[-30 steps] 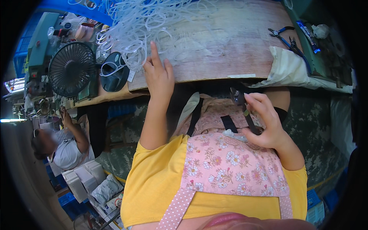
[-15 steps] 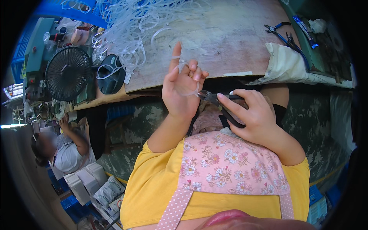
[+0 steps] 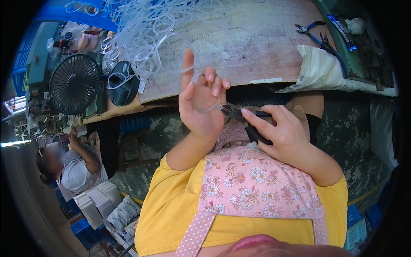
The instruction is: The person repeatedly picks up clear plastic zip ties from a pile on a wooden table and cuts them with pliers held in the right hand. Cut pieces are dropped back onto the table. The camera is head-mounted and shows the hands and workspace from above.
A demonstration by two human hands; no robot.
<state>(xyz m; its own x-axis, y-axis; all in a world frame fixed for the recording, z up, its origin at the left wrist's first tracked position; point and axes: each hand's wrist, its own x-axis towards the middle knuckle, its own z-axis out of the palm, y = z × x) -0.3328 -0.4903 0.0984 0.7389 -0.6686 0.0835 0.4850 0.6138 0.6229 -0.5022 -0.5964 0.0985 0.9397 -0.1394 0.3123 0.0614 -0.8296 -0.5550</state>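
In front of my apron my left hand point(image 3: 199, 112) is turned palm up, its index finger stretched out and the other fingers curled. A thin translucent plastic loop point(image 3: 217, 103) runs from the index finger through the curled fingers and across the palm; they hold it. My right hand point(image 3: 284, 133) is wrapped around the black handles of a pair of side cutters point(image 3: 236, 114). The cutter jaws meet the loop beside my left palm. Whether the blades are fully closed on it is too small to tell.
A tangled pile of translucent plastic loops point(image 3: 147, 40) covers the table's far left, by a blue basket point(image 3: 81, 18). A black fan point(image 3: 75, 83) stands left. Blue-handled cutters point(image 3: 316, 37) and white cloth point(image 3: 314, 68) lie right. Another person point(image 3: 77, 175) sits at lower left.
My left hand has shifted slightly left with the loop, its index finger more upright. The cutters have tilted a little, and their jaws stay at the loop.
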